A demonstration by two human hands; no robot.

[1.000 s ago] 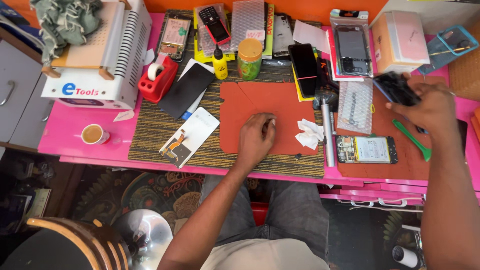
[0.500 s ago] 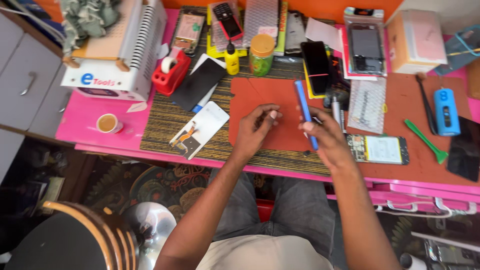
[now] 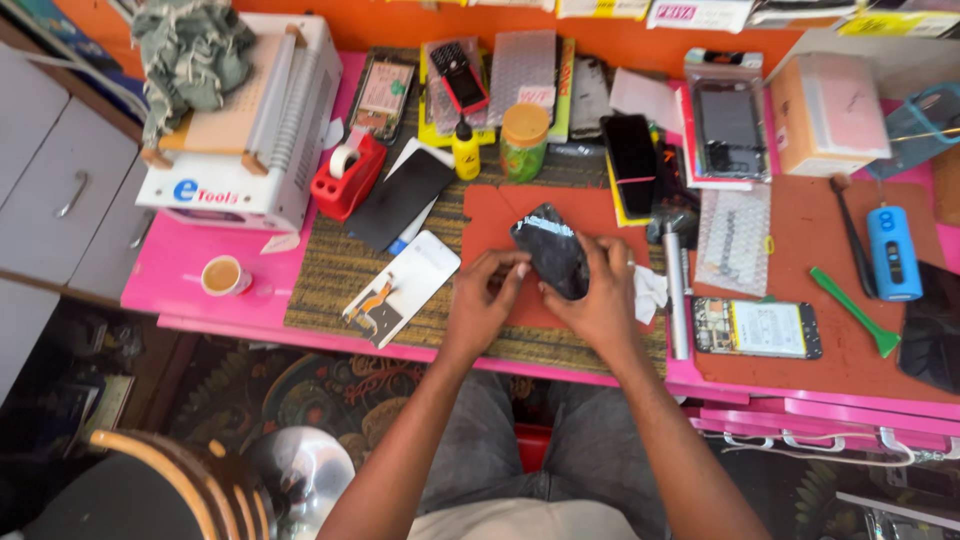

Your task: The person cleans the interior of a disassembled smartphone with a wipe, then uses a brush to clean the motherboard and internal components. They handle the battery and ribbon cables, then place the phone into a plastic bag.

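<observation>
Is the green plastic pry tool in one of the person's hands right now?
No, the green pry tool lies on the mat to the right, while both the left hand and right hand hold a black phone panel.

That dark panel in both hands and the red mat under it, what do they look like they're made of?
Dark panel: probably glass, glossy black, with streaky highlights, possibly cracks. Red mat: looks like soft rubber or silicone, matte, no shine, notched corner at upper left.

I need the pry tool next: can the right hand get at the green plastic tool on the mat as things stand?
Probably not yet: the right hand is holding the black phone panel together with the left hand. The green tool itself lies uncovered.
</observation>
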